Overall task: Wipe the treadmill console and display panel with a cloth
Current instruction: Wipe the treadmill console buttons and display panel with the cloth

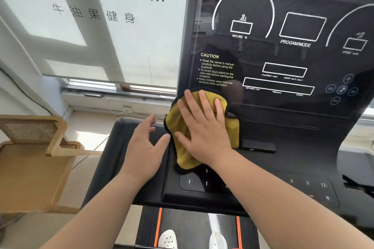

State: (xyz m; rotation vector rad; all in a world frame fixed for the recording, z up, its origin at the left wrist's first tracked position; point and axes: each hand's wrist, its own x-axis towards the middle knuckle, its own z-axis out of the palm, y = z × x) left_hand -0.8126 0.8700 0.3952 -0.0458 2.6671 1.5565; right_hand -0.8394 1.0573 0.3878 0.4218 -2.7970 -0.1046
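Five straight fingers [191,105] of the right hand [204,129] lie spread flat on the yellow cloth [176,123]. They press on it and do not curl round it. The cloth sits at the 7 o'clock corner of the display panel [283,30], where the panel meets the console [293,168]. At the cloth's 9 o'clock, the left hand [143,147] is loose and open, holding nothing, with its thumb just beside the cloth's edge. A flat black thing [260,147] lies at the cloth's 3 o'clock.

Fluffy yellow cloth [180,127], glossy black display panel [283,26]
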